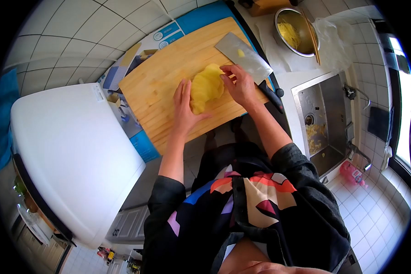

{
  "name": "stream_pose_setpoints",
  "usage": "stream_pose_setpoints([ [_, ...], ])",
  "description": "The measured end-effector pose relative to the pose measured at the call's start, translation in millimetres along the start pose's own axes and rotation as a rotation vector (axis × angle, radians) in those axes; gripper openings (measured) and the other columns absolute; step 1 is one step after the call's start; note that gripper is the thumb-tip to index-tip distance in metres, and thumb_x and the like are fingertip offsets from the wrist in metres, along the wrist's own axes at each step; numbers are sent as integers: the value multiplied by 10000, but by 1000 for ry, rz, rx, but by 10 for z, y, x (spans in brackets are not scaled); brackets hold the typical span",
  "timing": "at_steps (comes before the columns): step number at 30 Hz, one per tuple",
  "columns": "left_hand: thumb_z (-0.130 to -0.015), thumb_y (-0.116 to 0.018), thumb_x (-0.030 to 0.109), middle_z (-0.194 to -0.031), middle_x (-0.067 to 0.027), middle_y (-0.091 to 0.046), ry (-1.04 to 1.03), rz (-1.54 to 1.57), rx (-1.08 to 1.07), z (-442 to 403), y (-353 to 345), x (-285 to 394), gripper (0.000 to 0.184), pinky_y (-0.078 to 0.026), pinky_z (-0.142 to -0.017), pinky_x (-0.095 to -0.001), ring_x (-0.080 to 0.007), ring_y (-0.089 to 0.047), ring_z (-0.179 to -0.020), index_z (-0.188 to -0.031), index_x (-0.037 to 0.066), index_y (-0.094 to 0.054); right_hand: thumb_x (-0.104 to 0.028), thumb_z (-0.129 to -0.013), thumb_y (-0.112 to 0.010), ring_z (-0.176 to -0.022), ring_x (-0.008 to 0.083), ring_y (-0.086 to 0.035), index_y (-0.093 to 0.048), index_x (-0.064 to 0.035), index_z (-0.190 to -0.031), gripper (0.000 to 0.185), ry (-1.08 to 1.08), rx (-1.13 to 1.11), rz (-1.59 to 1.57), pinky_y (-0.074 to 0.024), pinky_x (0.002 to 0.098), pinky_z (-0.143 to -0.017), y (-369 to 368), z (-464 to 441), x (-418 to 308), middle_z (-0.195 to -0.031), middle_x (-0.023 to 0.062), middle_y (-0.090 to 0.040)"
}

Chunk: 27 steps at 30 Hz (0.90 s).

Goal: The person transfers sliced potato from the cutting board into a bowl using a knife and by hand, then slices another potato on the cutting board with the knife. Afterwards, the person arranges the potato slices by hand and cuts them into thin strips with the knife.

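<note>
A fanned, overlapping pile of thin yellow potato slices lies on the wooden cutting board. Along the pile's left side rests my left hand, fingers stretched out and thumb spread below the slices. My right hand is at the upper right edge of the pile, its fingers bent and thumb and forefinger closed at the slices' edge. Just beyond it, a cleaver lies flat on the board, a small yellow bit on its blade. The cleaver's black handle sticks out over the board's right edge.
At the back right stand a metal bowl with yellow shreds and chopsticks across it. A steel sink holding peelings is to the right. On the left is a large white appliance; tiled wall rises behind the board.
</note>
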<state>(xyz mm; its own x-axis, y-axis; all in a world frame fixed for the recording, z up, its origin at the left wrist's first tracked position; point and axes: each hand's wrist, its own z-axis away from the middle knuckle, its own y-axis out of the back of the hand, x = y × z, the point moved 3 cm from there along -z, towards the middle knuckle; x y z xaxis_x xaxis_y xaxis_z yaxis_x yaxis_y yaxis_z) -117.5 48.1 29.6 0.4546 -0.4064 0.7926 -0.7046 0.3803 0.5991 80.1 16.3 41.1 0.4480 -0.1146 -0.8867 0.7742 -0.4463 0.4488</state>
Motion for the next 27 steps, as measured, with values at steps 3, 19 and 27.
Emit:
stream_pose_setpoints([
  [3, -453, -878, 126, -1324, -163, -349, 75, -80, 4, 136, 101, -77, 1031, -373, -975, -408, -346, -392, -1179, -1353, 111, -375, -56, -792, -636, -769, 199, -620, -638, -13, -946, 160, 4, -75, 31, -501, 291, -636, 20, 37, -42, -879, 106, -619],
  [19, -665, -701, -123, -1043, -102, -524, 392, 205, 28, 391, 132, -60, 535, -561, -732, -284, -160, -568, -893, -1154, 8, -526, -81, -758, -631, -711, 300, -645, -602, -10, -946, 203, -119, -318, 50, -520, 351, -646, -438, 766, -97, -771, 150, -651],
  [27, -746, -634, -107, -1013, -71, -539, 468, 316, 215, 440, -40, -143, 418, -541, -752, -279, -152, -570, -914, -1131, 3, -514, -48, -768, -643, -748, 263, -670, -606, -2, -946, 188, -189, -271, 6, -533, 324, -667, -541, 701, -218, -803, 155, -667],
])
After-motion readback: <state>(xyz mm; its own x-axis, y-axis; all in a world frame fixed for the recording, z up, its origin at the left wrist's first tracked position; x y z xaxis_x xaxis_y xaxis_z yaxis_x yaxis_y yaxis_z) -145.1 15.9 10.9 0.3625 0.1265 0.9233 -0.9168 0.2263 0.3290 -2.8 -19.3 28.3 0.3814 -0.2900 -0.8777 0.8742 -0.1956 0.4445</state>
